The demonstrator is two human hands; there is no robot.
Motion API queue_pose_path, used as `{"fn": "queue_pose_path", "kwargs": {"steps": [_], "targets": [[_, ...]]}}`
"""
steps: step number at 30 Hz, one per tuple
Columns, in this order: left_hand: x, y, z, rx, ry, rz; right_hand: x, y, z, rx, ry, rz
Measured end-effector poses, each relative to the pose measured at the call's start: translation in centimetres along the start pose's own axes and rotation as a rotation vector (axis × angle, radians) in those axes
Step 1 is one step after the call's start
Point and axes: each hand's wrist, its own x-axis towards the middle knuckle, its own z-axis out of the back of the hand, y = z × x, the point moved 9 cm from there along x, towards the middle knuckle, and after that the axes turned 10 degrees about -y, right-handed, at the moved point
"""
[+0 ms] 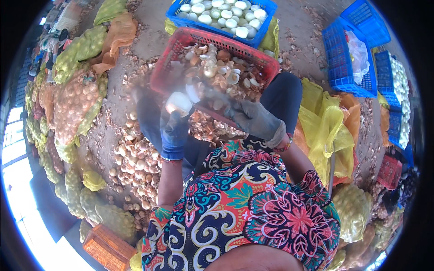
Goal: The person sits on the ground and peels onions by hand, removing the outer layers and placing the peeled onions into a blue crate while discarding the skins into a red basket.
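My left hand (174, 130), in a blue-grey work glove, grips a partly peeled onion (179, 103), its pale flesh facing up. A whitish piece of onion skin (192, 93) stands beside it, blurred. My right hand (253, 119), gloved in grey, is curled round what looks like a small knife, pointing towards the onion; motion blur hides its outline. Just beyond both hands, a red plastic basket (217, 34) holds onion skins and trimmings (220, 73). Behind that basket stands a blue plastic crate (171, 13) filled with peeled white onions (231, 23).
Unpeeled onions (135, 159) lie heaped at my left. Full mesh sacks (76, 101) line the left side. Yellow mesh sacking (318, 118) lies by my right knee. Blue crates (349, 57) stand at the far right. An orange crate (106, 247) sits lower left.
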Motion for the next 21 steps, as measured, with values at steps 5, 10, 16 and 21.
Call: {"fn": "queue_pose_path", "kwargs": {"steps": [5, 10, 16, 21], "targets": [[-1.0, -3.2, -4.5, 0.079, 0.179, -0.039, -0.5, 0.2, -2.2, -0.442, 0.045, 0.196], [1.3, -3.1, -5.1, 0.259, 0.353, 0.165, -0.1, 1.6, -1.4, -0.602, 0.096, 0.313], [3.4, 2.2, -5.7, 0.522, 0.572, 0.536, 0.9, 1.5, -2.3, -0.741, 0.189, 0.425], [4.9, 4.4, -5.5, 0.587, 0.526, 0.502, 1.4, 1.6, -1.2, -0.664, 0.096, 0.571]]}}
